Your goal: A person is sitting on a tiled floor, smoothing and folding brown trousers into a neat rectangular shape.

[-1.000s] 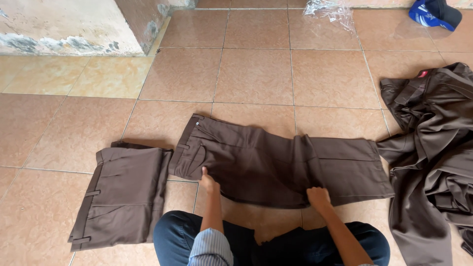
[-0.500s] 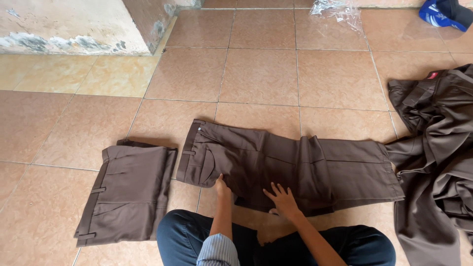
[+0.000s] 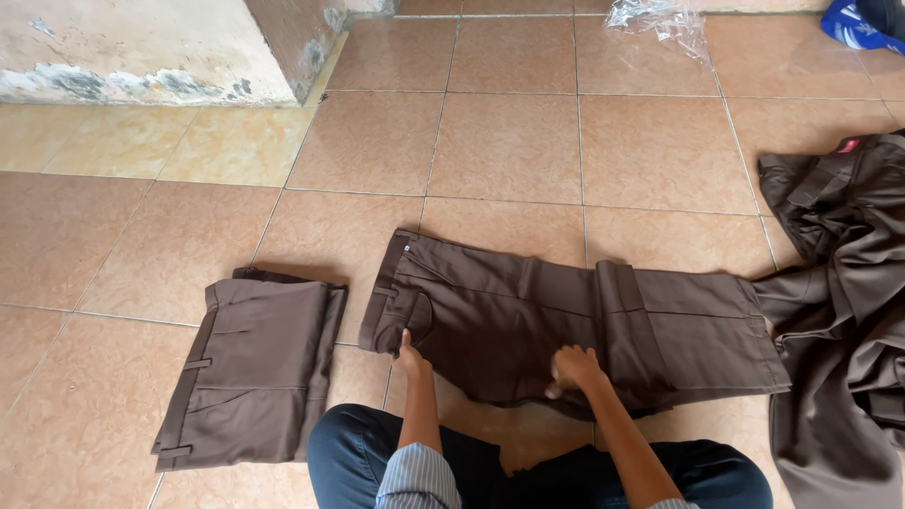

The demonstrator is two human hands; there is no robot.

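Right hand (image 3: 571,369) had slid leftward from the hem side to mid-leg, fingers now closed on the near edge of the brown trousers (image 3: 566,320) lying flat on the tiled floor (image 3: 509,141). Left hand (image 3: 409,356) stayed pressed flat at the waistband, holding nothing.

The tiled floor (image 3: 509,141) carries brown trousers (image 3: 584,325) at centre, a folded pair (image 3: 255,368) at eight o'clock, a dark heap (image 3: 848,283) at three, and clear plastic (image 3: 660,19) at one.

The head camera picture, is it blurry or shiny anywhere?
Head view: mostly sharp in soft, even daylight; the right hand looks slightly smeared on the spread brown cloth trousers; the crinkled clear plastic wrap glints; the glossy tan floor tiles show faint sheen, no hard shadows.
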